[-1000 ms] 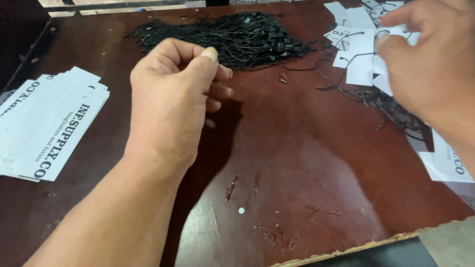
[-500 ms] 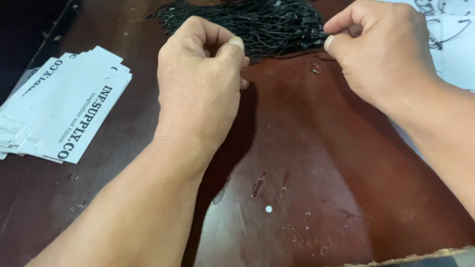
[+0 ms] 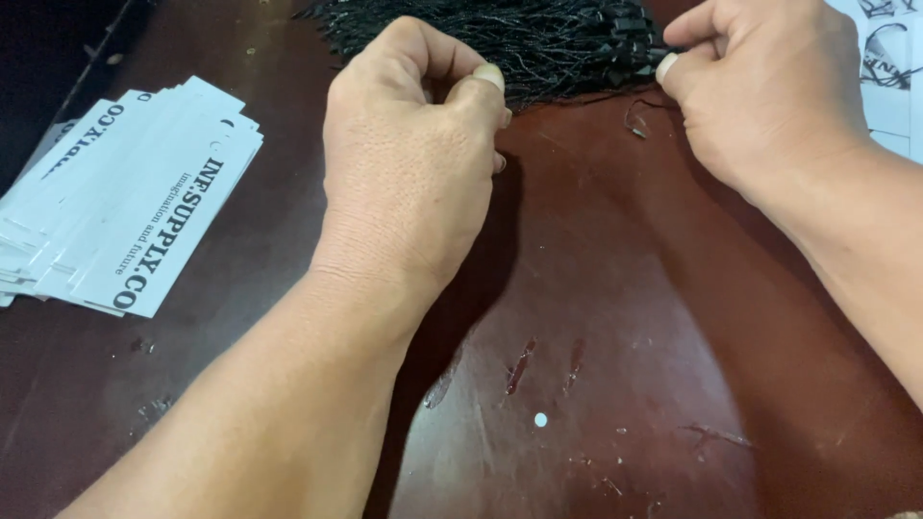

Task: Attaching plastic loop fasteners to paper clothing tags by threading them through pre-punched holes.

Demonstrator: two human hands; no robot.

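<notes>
Both hands work at the near edge of a pile of black strings [image 3: 538,38] that lies at the far side of a dark red-brown table [image 3: 625,317]. The left hand [image 3: 413,163] is curled, its thumb pressed against the side of its forefinger right at the edge of the pile; the fingers close together in a pinch, but whether a string sits between them cannot be told, since the back of the hand hides the spot. The right hand [image 3: 769,86] is likewise curled, thumb tip meeting the forefinger at the right end of the pile, where the small black plastic ends of the strings bunch up; it appears to nip at those ends, though what exactly it holds is hidden by the fingers. The pile spans the gap between the two pinches and reaches away from both hands toward the top edge of the view. Just below the right hand's pinch a single loose loop of string [image 3: 636,120] lies on the wood, apart from the pile. Well to the left of the left hand a fanned stack of white paper tags [image 3: 125,211] with black print rests on the table. Beyond the right hand, at the right edge, more white tags [image 3: 889,67] with strings lie spread out. Near the left forearm the tabletop shows scratches and a small white dot [image 3: 540,420].
</notes>
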